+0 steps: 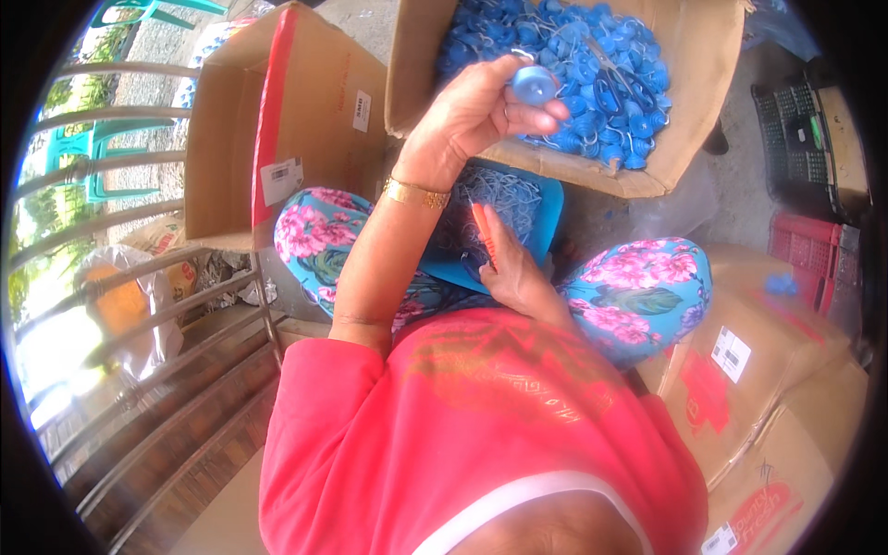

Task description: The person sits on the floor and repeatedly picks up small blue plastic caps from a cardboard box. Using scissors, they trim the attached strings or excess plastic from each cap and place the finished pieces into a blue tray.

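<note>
As I watch from afar, the left hand [467, 106] pinches a round blue disc [534, 85] at the frame's upper centre, beside a cardboard box [708, 83]. Near the middle, the right hand [520, 276] grips an orange tool [484, 231], perhaps snips, its tip unclear.

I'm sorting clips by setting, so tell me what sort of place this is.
Probably a small informal workspace, perhaps a porch: a railing of long, thin brown bars with teal plastic chairs in bright light beyond, and a large open brown cardboard box holding many small, rounded blue plastic pieces.
</note>
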Motion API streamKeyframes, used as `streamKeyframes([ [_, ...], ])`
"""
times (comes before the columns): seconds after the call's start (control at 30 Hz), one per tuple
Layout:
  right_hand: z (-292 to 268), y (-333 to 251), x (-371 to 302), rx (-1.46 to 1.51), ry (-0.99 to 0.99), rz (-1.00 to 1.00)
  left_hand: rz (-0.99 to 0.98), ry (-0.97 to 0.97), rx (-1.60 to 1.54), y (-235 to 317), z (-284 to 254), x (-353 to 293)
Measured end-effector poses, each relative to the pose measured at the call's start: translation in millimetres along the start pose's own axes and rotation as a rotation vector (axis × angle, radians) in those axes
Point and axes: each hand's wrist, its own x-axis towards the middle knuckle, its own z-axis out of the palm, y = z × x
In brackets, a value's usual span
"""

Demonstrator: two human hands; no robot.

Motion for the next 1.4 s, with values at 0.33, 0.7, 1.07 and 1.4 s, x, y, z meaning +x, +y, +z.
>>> streamKeyframes([
  [0.33,-1,14,2,-0.291,-0.003,0.103,0.079,0.271,0.225,-8,7,-71],
  [0.7,-17,-32,22,-0.093,0.049,0.315,0.233,0.452,0.725,-28,-32,-122],
  [1.07,17,4,45,-0.826,0.181,-0.158,0.286,0.501,0.666,-32,-25,-152],
  [1.4,40,30,62,-0.850,-0.542,0.214,0.226,0.506,0.783,-27,-20,-157],
])
